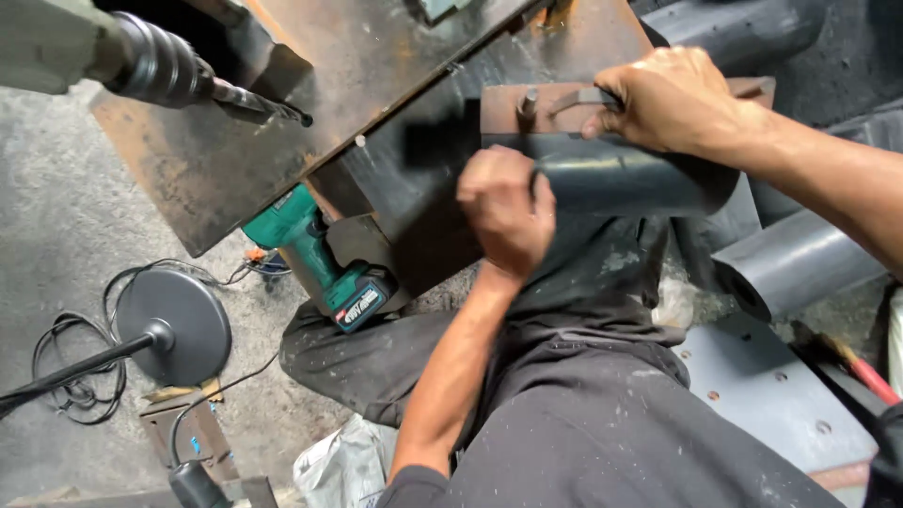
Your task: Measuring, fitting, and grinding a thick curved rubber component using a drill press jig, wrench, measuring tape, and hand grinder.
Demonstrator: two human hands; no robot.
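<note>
Rusty steel table [282, 122] carries our work. Our left hand [505, 209] fists the dark pipe's [630, 174] end. Our right hand [670, 99] presses on top; the pipe runs left-right.

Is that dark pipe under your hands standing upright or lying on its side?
Lying on its side. The dark pipe runs across the rusty metal table, the right hand pressing it from above, the left hand at its end.

A drill chuck with a dark twist bit [188, 80] projects from the upper left, its tip over a rusty flat steel plate [282, 113]. A green cordless drill with a black battery pack [324, 268] lies below the plate's edge. A round black stand base with a pole [174, 325] sits on the grey concrete floor [56, 216], beside coiled black cable [66, 372]. Grey curved pipe sections [800, 259] lie at right.
</note>
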